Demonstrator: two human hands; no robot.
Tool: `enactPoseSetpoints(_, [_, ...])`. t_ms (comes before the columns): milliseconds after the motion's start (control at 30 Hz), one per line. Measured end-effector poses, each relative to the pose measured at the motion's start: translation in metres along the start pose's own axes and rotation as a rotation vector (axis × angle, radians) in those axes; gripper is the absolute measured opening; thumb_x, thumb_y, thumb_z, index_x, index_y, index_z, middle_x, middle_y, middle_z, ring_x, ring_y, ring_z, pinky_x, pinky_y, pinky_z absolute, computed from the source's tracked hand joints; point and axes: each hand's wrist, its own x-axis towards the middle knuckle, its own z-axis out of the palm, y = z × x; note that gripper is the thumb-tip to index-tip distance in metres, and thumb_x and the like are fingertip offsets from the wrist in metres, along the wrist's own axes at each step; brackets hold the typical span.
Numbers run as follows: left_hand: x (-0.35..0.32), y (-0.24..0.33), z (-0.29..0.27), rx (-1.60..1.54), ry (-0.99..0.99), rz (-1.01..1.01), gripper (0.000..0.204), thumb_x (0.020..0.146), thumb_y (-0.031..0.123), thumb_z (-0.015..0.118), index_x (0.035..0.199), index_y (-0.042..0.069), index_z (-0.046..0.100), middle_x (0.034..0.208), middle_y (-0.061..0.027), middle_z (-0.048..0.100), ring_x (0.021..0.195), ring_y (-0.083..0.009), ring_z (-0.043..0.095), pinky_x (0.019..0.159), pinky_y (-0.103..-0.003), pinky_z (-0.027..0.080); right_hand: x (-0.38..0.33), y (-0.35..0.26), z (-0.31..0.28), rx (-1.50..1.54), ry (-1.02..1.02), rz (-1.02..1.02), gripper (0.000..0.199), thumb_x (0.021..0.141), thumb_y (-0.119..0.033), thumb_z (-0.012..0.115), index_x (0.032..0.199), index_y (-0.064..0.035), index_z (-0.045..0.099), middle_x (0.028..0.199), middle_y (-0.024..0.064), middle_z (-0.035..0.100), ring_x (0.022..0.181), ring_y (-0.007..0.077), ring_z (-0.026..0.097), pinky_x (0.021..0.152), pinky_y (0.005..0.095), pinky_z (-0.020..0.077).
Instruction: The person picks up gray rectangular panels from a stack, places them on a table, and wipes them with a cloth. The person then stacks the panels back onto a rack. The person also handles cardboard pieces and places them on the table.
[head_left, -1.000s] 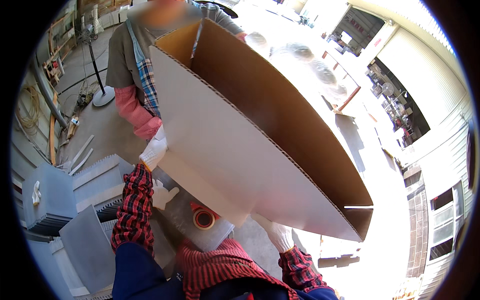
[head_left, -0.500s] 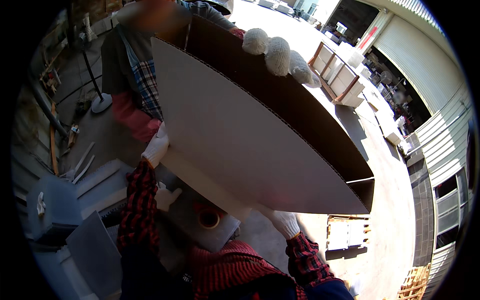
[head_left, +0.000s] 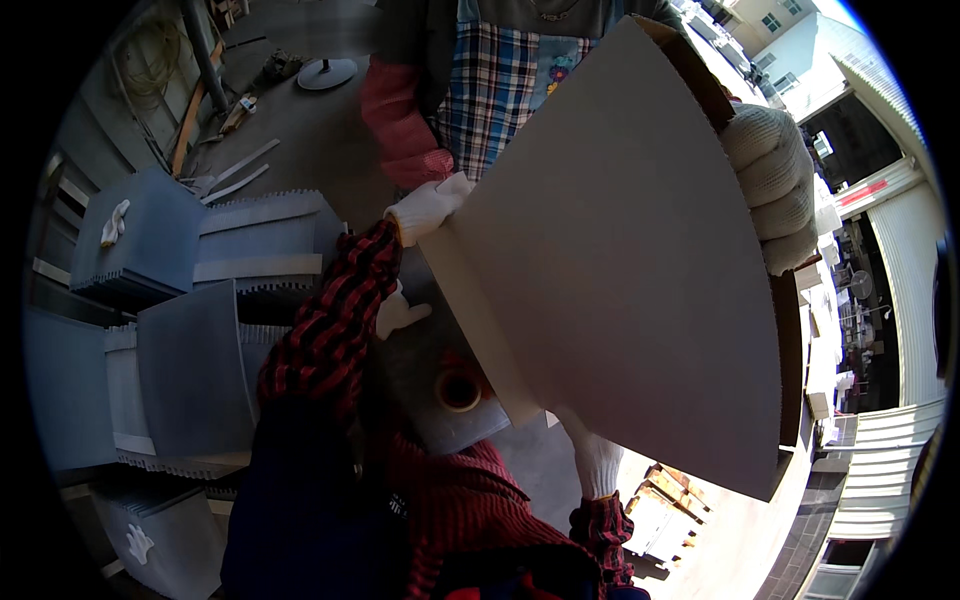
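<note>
Left grip: the left hand (head_left: 428, 207), in a white glove, is closed on the upper-left corner of the big cardboard box (head_left: 630, 260), thumb on the flat face, fingers hidden behind the edge.
Right grip: the right hand (head_left: 592, 455), gloved too, reaches up under the box's lower edge; the board hides the fingers, so I cannot tell how far they wrap, only that the hand bears on the box.
Co-worker's grip: another person's gloved hand (head_left: 775, 185) is curled over the far upper-right edge; their other glove (head_left: 398, 312) shows just below the red plaid sleeve.
Box position: held in the air between the two people, tilted, its plain outer face toward the camera, open side turned away.
Under it: a grey object with an orange round opening (head_left: 460, 390) sits just below the box's lower-left corner.
Around: blue-grey plastic crates (head_left: 190, 340) stacked at the left, concrete floor (head_left: 300, 130) beyond.
Doing it well: in my judgement both should keep the corners pinched firmly and move together, level, so the light board does not twist or catch wind.
Change: the box has swung steeper and closer than a second ago, its inside no longer in view, and the co-worker's hand has come over the top edge.
</note>
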Motion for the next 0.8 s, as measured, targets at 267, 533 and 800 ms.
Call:
enactPoseSetpoints(267, [-0.025, -0.002, 0.013, 0.55, 0.614, 0.515, 0.043, 0.092, 0.022, 0.067, 0.132, 0.006, 0.064, 0.123, -0.012, 0.071, 0.116, -0.0231, 0.066, 0.097, -0.035, 0.051, 0.008, -0.024, -0.002, 0.039, -0.007, 0.023, 0.039, 0.087, -0.035, 0.076, 0.109, -0.0038, 0.073, 0.102, 0.0112, 0.072, 0.091, 0.0262, 0.068, 0.079, 0.041, 0.0526])
enactPoseSetpoints(533, [-0.085, 0.217, 0.101, 0.532, 0.343, 1.817, 0.019, 0.09, 0.016, 0.069, 0.106, 0.006, 0.071, 0.102, -0.0134, 0.069, 0.094, -0.0293, 0.066, 0.083, -0.037, 0.052, 0.012, -0.033, -0.001, 0.039, 0.046, -0.048, 0.031, 0.09, -0.029, 0.071, 0.105, -0.0011, 0.072, 0.093, 0.0126, 0.072, 0.079, 0.0272, 0.067, 0.072, 0.0407, 0.0526])
enactPoseSetpoints(800, [-0.082, 0.189, 0.106, 0.677, 0.243, 1.755, 0.023, 0.09, 0.013, 0.068, 0.07, 0.005, 0.059, 0.063, -0.0082, 0.052, 0.061, -0.0279, 0.053, 0.063, -0.04, 0.039, 0.027, -0.009, 0.016, -0.035, 0.032, 0.001, 0.033, 0.082, -0.026, 0.075, 0.102, -0.0011, 0.072, 0.093, 0.0111, 0.072, 0.081, 0.0258, 0.067, 0.073, 0.0408, 0.0524])
